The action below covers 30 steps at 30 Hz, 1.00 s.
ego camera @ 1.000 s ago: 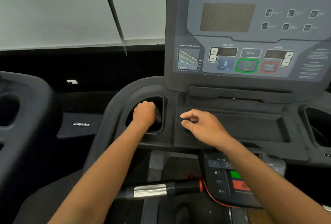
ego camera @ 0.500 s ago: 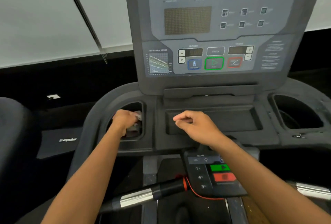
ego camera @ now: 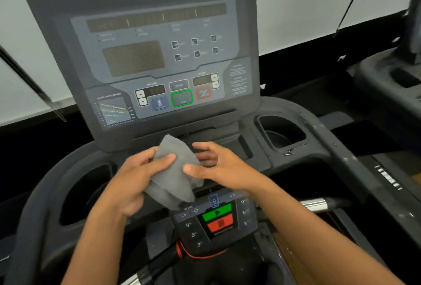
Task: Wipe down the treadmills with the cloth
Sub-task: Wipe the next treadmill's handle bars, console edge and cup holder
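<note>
A crumpled grey cloth [ego camera: 175, 170] is held above the middle of the treadmill's dark dashboard [ego camera: 273, 161]. My left hand [ego camera: 139, 177] grips its left side, thumb across the front. My right hand [ego camera: 218, 166] touches its right side with fingers spread and the thumb on the fabric. The upright console [ego camera: 159, 56] with its display and green and red buttons stands just behind the cloth. The centre tray is mostly hidden by the cloth and my hands.
Cup holders sit at the left [ego camera: 88, 191] and right [ego camera: 282, 134] of the dashboard. A lower control pad [ego camera: 216, 221] with green and red keys lies below my hands. Another treadmill [ego camera: 394, 88] stands at the right. A white wall is behind.
My left hand has come out of the left cup holder with the cloth and moved to the centre. My right hand has opened and met the cloth. The view has shifted right.
</note>
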Available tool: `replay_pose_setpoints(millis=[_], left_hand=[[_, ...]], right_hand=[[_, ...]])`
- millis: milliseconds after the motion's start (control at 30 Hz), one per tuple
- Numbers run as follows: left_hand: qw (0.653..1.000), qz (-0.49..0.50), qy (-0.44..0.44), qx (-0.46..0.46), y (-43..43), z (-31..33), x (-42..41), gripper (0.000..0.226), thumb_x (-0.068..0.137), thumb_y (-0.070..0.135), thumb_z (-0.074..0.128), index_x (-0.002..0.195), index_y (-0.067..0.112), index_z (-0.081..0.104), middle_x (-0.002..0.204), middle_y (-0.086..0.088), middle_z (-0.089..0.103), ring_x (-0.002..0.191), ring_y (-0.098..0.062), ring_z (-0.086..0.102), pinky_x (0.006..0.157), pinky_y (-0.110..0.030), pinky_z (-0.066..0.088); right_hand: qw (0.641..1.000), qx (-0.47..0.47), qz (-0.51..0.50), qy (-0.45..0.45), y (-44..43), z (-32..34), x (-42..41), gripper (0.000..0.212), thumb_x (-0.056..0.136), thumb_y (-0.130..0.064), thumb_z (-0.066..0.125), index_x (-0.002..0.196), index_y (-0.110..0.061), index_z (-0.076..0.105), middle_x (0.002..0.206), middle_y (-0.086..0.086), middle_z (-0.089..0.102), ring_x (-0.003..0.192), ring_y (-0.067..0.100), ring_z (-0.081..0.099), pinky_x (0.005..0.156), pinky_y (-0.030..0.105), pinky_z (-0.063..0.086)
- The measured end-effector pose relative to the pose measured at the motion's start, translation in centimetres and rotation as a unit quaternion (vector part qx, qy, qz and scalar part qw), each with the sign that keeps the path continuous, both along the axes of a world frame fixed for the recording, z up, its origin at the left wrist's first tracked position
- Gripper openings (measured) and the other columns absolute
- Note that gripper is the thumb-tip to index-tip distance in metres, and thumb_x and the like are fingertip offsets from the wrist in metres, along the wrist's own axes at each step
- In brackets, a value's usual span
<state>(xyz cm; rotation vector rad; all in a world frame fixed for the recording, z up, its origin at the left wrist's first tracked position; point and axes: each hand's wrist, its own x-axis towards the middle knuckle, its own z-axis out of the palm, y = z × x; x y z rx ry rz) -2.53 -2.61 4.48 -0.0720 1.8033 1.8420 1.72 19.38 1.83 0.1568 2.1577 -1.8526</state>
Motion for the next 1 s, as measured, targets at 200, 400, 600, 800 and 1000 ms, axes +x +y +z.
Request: replay_pose_setpoints(millis=[200,400,600,800,1000], left_hand=[[0.992,-0.084,0.064,-0.071,12.2,-3.5,1.0,0.011,0.088,0.013,0.081,0.099,0.013,0.079,0.095,-0.008,0.082,0.089,-0.020,0.074,0.080,-0.036,0.057],[0.955,-0.099,0.169,-0.224,22.0,-7.6,0.1,0.030,0.078,0.027,0.085,0.106,0.037,0.078,0.092,0.014,0.078,0.093,-0.010,0.073,0.085,-0.036,0.062],[0.889,-0.069,0.212,-0.399,27.4,-9.0,-1.6,0.057,0.090,0.035,0.072,0.144,0.036,0.053,0.131,0.002,0.066,0.126,-0.025,0.058,0.100,-0.037,0.050],[0.885,0.026,0.266,-0.380,26.6,-7.3,0.0,0.035,0.093,0.030,0.071,0.128,0.035,0.065,0.128,0.007,0.063,0.109,-0.011,0.067,0.094,-0.028,0.050],[0.891,0.056,0.260,-0.369,28.6,-7.3,1.5,0.031,0.090,0.026,0.075,0.119,0.033,0.068,0.113,0.016,0.065,0.097,0.003,0.066,0.093,-0.029,0.055]], right_hand=[[0.993,0.051,-0.106,0.006,8.7,-1.7,4.1,0.037,0.074,-0.033,0.092,0.104,-0.019,0.076,0.100,0.004,0.078,0.094,0.016,0.075,0.081,0.038,0.061],[0.938,0.322,-0.124,-0.011,17.8,-4.9,4.5,0.033,0.075,-0.041,0.087,0.104,-0.031,0.073,0.096,-0.011,0.075,0.092,0.009,0.069,0.076,0.026,0.053],[0.830,0.519,0.000,0.206,18.7,-10.4,3.6,0.062,0.096,-0.055,0.056,0.143,-0.015,0.054,0.147,0.005,0.054,0.137,0.023,0.049,0.114,0.041,0.039],[0.827,0.508,0.114,0.213,18.8,-13.6,2.6,0.089,0.105,-0.068,0.016,0.161,0.000,0.010,0.169,0.017,0.001,0.159,0.027,-0.002,0.125,0.042,0.002],[0.796,0.527,0.174,0.242,21.5,-13.0,-2.5,0.076,0.107,-0.051,0.000,0.160,0.001,0.018,0.168,0.018,0.019,0.157,0.030,0.008,0.127,0.050,0.003]])
